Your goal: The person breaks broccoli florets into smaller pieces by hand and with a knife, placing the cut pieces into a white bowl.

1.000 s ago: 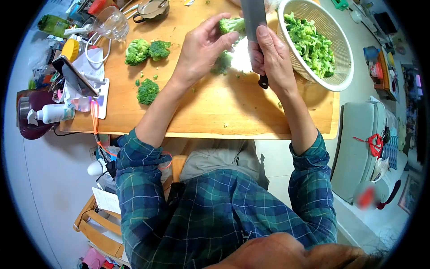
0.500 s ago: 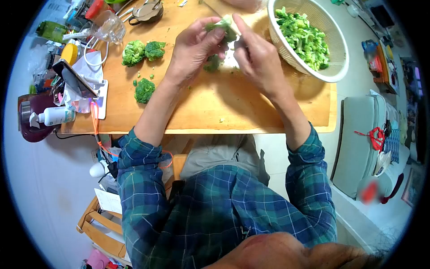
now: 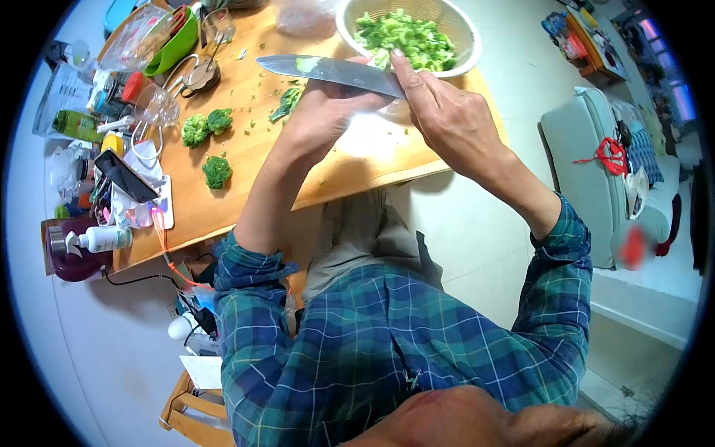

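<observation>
My right hand [image 3: 450, 112] grips the handle end of a large knife [image 3: 328, 72], its blade pointing left with a pale green scrap stuck on it. Behind the blade, my left hand [image 3: 320, 119] is closed with its fingers mostly hidden; a light green broccoli piece [image 3: 380, 58] shows at its fingertips, just beyond the knife. Cut broccoli [image 3: 417, 41] lies in the white strainer basket [image 3: 473, 56] beyond my right hand. On the left of the table sit a broccoli floret [image 3: 217, 172] and two others side by side [image 3: 196, 130]. Green leaves [image 3: 285, 103] lie by my left wrist.
Along the left side of the table [image 3: 246, 197] stand a phone [image 3: 125, 175], a glass [image 3: 156, 106], a small dark pot [image 3: 201, 74] and a green bowl [image 3: 177, 48]. A clear plastic bag [image 3: 305, 16] lies at the back. A pale sofa [image 3: 577, 149] is on the right.
The view has turned, so the table appears tilted. The knife blade now lies sideways over my left hand, which has moved nearer the basket with the broccoli piece.
</observation>
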The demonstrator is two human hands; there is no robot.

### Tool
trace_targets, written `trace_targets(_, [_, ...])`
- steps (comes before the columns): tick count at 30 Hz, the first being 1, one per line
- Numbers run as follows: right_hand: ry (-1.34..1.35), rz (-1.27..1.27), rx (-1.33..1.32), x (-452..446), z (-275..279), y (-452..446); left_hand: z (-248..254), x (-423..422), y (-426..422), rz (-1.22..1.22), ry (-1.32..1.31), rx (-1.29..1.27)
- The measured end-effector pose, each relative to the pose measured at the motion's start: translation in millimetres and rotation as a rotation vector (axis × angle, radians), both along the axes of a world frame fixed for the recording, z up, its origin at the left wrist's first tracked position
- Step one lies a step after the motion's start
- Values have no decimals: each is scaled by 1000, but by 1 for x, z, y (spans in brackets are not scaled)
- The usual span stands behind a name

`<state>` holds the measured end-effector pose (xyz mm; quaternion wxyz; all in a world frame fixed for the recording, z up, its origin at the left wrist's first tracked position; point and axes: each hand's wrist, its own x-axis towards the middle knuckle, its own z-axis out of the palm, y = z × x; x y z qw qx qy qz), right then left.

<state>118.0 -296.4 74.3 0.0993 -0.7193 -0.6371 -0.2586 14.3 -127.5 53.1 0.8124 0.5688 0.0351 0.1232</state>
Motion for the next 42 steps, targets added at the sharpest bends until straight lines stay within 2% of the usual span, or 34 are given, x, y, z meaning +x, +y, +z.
trace_targets(5, [-109, -84, -21, 11, 3, -16, -5, 13, -14, -51, 1, 32])
trace_targets(8, [-125, -56, 19, 24, 0, -19, -1, 16, -21, -34, 16, -73])
trace_targets(10, [-121, -125, -47, 38, -7, -22, 13, 14, -28, -22, 76, -72])
trace_targets(11, [-106, -194, -59, 57, -15, -27, 16, 14, -27, -40, 115, -162])
trace_targets(14, [-35, -283, -123, 79, -23, -42, 8, 19, -15, -88, 91, -114])
trace_targets(16, [52, -149, -68, 58, -21, -37, -2, 30, -11, -65, 189, -29])
trace_targets(18, [83, -81, -26, 41, -13, -30, -5, 36, -21, -21, 107, -49])
trace_targets(24, [49, -78, -42, 35, -10, -18, -16, 39, -14, -86, 12, -89])
trace_targets(26, [-9, -101, -59, 45, -8, -21, 5, 34, -20, -50, 70, -114])
trace_targets(28, [4, -276, -100, 70, -14, -26, 13, 33, -20, -17, 120, -134])
trace_targets(30, [122, -335, -143, 78, -8, -35, 15, 34, -18, -27, 85, -147])
trace_targets(32, [114, -151, 25, 65, -13, -30, 10, 40, -15, -1, 130, -142])
trace_targets(34, [99, -102, -36, 45, -4, -25, 4, 51, -13, -36, 117, 33])
trace_targets(36, [84, -74, -32, 41, -8, -20, 12, 49, -28, 31, 58, -68])
trace_targets(38, [90, -123, -76, 37, -3, -19, 14, 49, -30, 83, 87, -94])
trace_targets(42, [38, -167, -94, 40, -1, -16, 7, 53, -23, 31, 51, -110])
